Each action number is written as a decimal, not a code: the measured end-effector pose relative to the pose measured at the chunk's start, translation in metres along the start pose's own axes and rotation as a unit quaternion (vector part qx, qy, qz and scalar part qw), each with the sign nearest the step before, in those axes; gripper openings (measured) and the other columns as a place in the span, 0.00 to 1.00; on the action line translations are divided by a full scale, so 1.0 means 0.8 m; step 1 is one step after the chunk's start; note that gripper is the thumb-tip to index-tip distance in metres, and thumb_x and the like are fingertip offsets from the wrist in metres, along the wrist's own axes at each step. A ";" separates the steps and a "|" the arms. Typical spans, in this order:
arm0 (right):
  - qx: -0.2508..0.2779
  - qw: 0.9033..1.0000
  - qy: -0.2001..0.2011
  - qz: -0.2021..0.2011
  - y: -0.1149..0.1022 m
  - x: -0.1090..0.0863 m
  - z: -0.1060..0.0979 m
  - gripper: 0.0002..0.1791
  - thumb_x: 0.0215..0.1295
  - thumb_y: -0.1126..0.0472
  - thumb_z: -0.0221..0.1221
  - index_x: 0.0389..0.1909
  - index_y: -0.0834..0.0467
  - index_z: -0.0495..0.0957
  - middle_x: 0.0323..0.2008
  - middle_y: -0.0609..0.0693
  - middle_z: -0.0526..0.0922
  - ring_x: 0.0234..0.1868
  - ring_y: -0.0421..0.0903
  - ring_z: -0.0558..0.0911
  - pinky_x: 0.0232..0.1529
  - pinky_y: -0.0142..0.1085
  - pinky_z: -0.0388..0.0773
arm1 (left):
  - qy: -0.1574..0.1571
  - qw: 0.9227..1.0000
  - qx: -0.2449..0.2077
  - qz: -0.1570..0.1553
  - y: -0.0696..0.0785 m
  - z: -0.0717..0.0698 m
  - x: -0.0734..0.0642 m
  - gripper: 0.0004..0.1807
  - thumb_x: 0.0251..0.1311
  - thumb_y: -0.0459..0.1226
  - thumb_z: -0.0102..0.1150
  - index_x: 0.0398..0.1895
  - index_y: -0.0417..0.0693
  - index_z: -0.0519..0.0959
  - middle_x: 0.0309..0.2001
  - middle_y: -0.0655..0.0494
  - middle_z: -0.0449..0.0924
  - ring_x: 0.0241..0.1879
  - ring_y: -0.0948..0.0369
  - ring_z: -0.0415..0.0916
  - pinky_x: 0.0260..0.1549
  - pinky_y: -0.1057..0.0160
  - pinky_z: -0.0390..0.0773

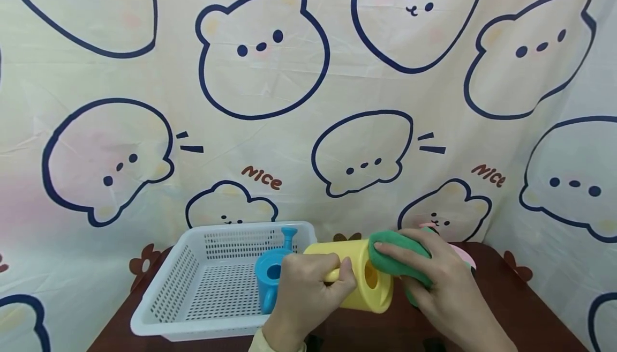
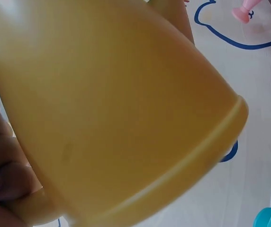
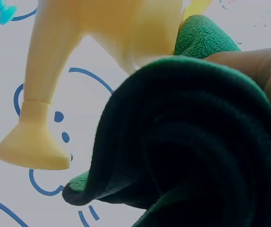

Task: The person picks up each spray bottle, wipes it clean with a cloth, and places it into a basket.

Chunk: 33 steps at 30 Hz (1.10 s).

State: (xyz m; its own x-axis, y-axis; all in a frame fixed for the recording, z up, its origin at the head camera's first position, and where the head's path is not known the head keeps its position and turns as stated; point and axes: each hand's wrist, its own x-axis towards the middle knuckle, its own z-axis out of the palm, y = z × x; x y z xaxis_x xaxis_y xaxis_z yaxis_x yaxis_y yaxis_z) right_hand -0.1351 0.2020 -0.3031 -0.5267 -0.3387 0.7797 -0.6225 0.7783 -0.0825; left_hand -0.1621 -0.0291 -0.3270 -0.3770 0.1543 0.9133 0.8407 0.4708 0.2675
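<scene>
My left hand (image 1: 310, 293) grips the handle of a yellow watering can (image 1: 347, 250), which is tipped sideways with its open top towards the right. In my right hand (image 1: 445, 282) is a bunched green cloth (image 1: 397, 247), pressed against the can's rim. The left wrist view is mostly filled by the can's smooth body (image 2: 116, 104), with curled fingers (image 2: 7, 156) at the handle on the left. The right wrist view shows the can's spout (image 3: 43, 75) with its flared end downward, beside the large dark folds of the hanging cloth (image 3: 206, 38).
A white perforated basket (image 1: 217, 326) stands to the left on the dark brown table (image 1: 366, 336). Inside its right end sits a blue watering can (image 1: 268, 274). Something pink (image 1: 464, 255) lies behind my right hand, partly hidden. A cartoon-printed curtain (image 1: 289, 143) hangs behind the table.
</scene>
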 end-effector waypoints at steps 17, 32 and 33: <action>0.075 0.994 -0.078 0.034 -0.011 -0.003 -0.009 0.49 0.47 0.79 0.74 0.63 0.28 0.80 0.65 0.39 0.77 0.58 0.40 0.78 0.51 0.34 0.87 | 0.120 0.988 0.058 -0.076 0.001 0.005 0.002 0.24 0.62 0.34 0.63 0.10 0.52 0.67 0.10 0.62 0.67 0.12 0.77 0.58 0.12 0.82 0.59; 0.145 0.988 0.046 -0.022 -0.022 -0.004 0.009 0.45 0.40 0.82 0.76 0.62 0.46 0.84 0.62 0.50 0.79 0.64 0.35 0.74 0.69 0.18 0.66 | 0.167 0.903 -0.248 -0.310 0.022 0.006 0.011 0.33 0.84 0.42 0.44 0.14 0.38 0.58 0.13 0.62 0.55 0.11 0.70 0.52 0.10 0.72 0.54; 0.141 0.989 0.036 -0.025 -0.023 -0.003 0.010 0.45 0.41 0.80 0.76 0.62 0.44 0.84 0.62 0.49 0.79 0.64 0.35 0.73 0.68 0.19 0.68 | 0.166 0.887 -0.283 -0.325 0.023 0.005 0.012 0.34 0.85 0.44 0.42 0.14 0.37 0.56 0.12 0.63 0.55 0.10 0.70 0.51 0.10 0.72 0.54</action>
State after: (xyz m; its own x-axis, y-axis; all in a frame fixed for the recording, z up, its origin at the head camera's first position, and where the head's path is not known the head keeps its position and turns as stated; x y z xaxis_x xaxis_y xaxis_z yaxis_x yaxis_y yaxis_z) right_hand -0.1271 0.1846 -0.3081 -0.4547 -0.3273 0.8283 -0.7888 0.5798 -0.2039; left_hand -0.1521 -0.0158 -0.3142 -0.7976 -0.2985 0.5242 0.5832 -0.1595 0.7965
